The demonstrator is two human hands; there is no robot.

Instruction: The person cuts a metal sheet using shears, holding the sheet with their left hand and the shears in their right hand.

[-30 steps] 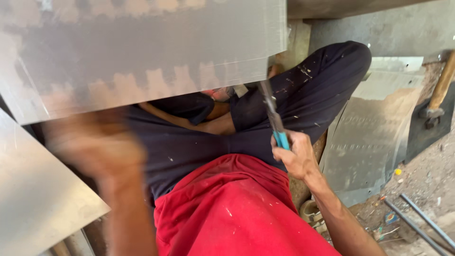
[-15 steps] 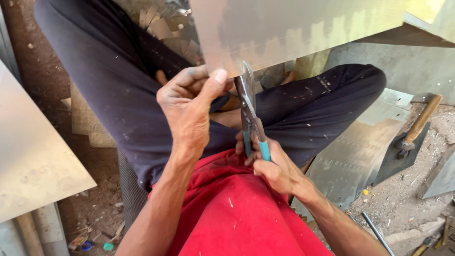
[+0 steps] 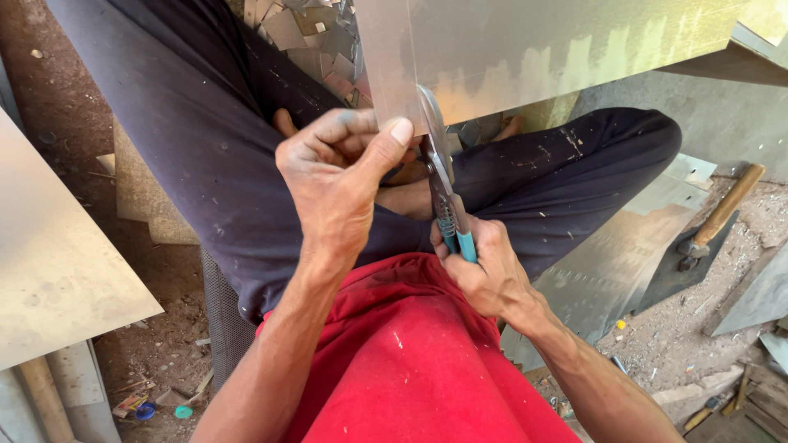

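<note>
From the head view, the left hand (image 3: 341,176) pinches the lower edge of a metal sheet (image 3: 542,49) held above the lap, thumb pressed against its near face and fingers curled behind it. Just right of that thumb the tin snips (image 3: 439,176) bite upward into the sheet's bottom edge — the right hand (image 3: 484,275) is clenched around their teal handles below the sheet. A hammer (image 3: 714,221) lies on the ground well right of the sheet, beside the dark-trousered knee (image 3: 591,164).

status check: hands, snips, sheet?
Left hand pinching metal sheet at its lower edge. Right hand shut on tin snips, blades at sheet edge. Hammer lying off right, clear.
</note>
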